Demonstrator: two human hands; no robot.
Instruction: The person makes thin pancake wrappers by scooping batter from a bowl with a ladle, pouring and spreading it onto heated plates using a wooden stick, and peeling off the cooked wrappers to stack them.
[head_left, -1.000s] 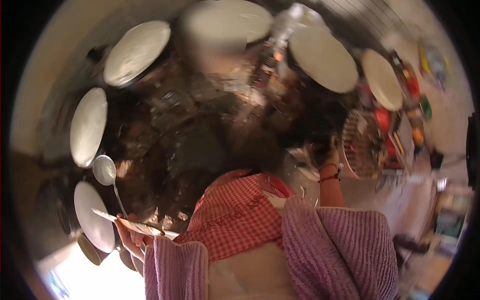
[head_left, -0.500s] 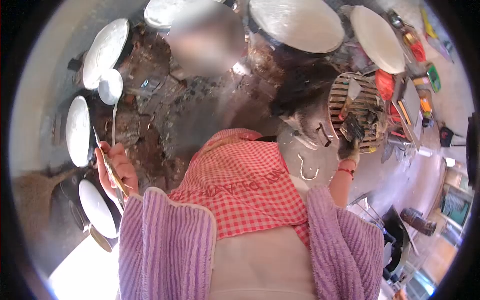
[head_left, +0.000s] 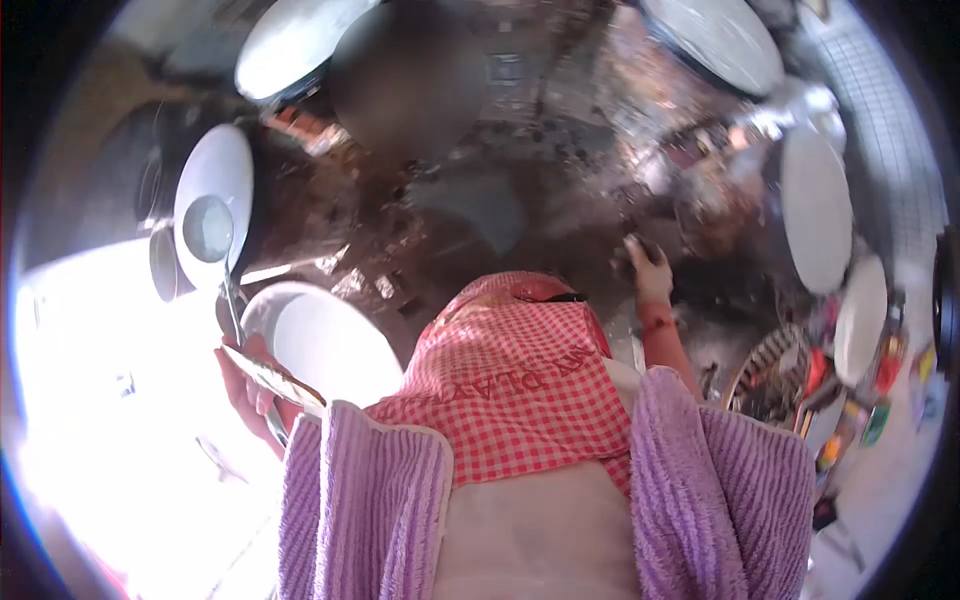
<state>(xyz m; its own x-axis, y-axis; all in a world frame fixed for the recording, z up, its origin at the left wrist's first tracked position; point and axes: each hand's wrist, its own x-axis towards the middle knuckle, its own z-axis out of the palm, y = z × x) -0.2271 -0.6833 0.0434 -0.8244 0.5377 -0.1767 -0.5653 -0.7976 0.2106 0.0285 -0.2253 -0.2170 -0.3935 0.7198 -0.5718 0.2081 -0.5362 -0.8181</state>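
Observation:
My left hand (head_left: 250, 385) is closed around the long handle of a metal ladle (head_left: 208, 228), whose bowl lies over a white-topped round pan. A slim, flat, pointed tool (head_left: 275, 376) is in the same hand; its exact kind is unclear. A wide white bowl-like vessel (head_left: 320, 340) is right beside this hand. In front of me on the right, my right hand (head_left: 652, 277) reaches out over the dark ground. Its fingers are bent around something dark that is too blurred to name. I wear a red checked apron (head_left: 500, 390) and a purple striped towel (head_left: 375, 490).
White-topped round pans stand around me, including one at the upper left (head_left: 300, 45), one at the upper right (head_left: 715, 40) and one at the right (head_left: 817, 210). A slatted round grate (head_left: 770, 370) and colourful clutter lie to the right. Rubble covers the ground ahead.
My view has turned left. My right hand has left the slatted grate, where it was at a dark crumpled thing, and is now ahead of me. My left hand keeps the ladle and slim tool.

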